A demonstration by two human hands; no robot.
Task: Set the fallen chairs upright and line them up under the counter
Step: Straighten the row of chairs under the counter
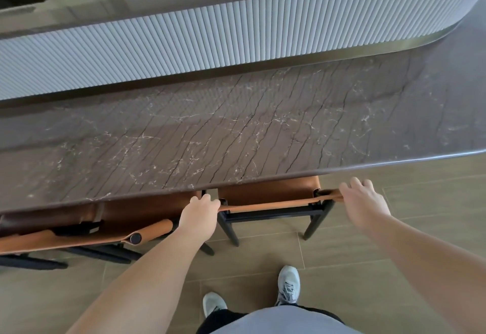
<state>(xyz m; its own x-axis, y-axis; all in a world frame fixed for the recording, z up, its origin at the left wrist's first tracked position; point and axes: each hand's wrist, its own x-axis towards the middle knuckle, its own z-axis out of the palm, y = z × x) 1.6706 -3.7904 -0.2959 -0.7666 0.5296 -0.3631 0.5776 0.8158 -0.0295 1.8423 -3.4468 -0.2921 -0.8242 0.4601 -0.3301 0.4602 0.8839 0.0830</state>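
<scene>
Head view: second chair (pixel 86 231) just left; counter (pixel 236 128) overhangs both seats.

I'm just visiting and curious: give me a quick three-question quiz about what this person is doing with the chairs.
1. True or false: both hands hold the backrest of the same chair.
2. Which chair is being handled? A) the left one B) the right one
3. Fill in: the chair's seat sits under the ____.

Key:
1. True: the left hand and right hand grip the right chair by its backrest ends.
2. B; the left chair is untouched.
3. counter
</scene>
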